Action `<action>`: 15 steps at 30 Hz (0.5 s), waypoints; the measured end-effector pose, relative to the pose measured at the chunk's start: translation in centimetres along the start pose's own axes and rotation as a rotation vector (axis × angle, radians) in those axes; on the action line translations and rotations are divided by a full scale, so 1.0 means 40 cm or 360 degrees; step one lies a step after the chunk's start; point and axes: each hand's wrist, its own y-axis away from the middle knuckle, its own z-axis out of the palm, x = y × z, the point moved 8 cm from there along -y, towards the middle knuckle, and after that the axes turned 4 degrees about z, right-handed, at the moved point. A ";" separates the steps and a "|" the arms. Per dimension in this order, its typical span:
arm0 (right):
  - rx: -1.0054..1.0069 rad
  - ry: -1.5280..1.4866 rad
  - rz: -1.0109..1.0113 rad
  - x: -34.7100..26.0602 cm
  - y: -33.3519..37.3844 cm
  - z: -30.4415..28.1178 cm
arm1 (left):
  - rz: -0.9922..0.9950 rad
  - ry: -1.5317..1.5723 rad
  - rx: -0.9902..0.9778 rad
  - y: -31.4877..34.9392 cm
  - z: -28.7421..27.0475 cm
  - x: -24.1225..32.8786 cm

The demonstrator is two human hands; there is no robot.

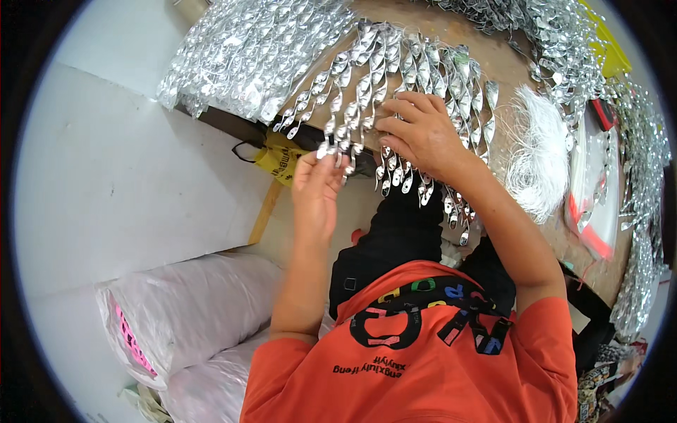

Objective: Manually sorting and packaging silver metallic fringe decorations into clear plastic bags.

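Note:
Many twisted silver strips point(367, 84) lie side by side across the table, their lower ends hanging over the near edge. My left hand point(319, 185) is in front of that edge, thumb and fingers pinched on the lower ends of hanging twisted silver strips point(340, 134). To its right, my right hand point(427, 137) lies palm down over the middle of the strips, fingers stretched to the left and slightly apart. What is under its palm is hidden.
A clear-wrapped pile of silver twists point(247, 56) covers the table's far left. White string point(537, 158), clear plastic bags point(596, 187) and a red-and-black object point(602, 114) lie at right. Wrapped rolls point(197, 307) stand at lower left. A yellow bag point(278, 158) hangs below the table.

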 end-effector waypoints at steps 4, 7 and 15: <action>-0.0020 -0.0010 0.0008 0.001 0.002 -0.001 | 0.0000 0.0011 0.0066 0.024 0.010 -0.019; 0.0009 -0.0051 0.0038 0.004 0.003 -0.002 | 0.0008 -0.0007 0.0112 0.018 -0.007 -0.016; -0.0041 0.0051 -0.0012 -0.029 -0.020 0.012 | -0.0047 -0.0041 0.0102 0.022 -0.010 -0.025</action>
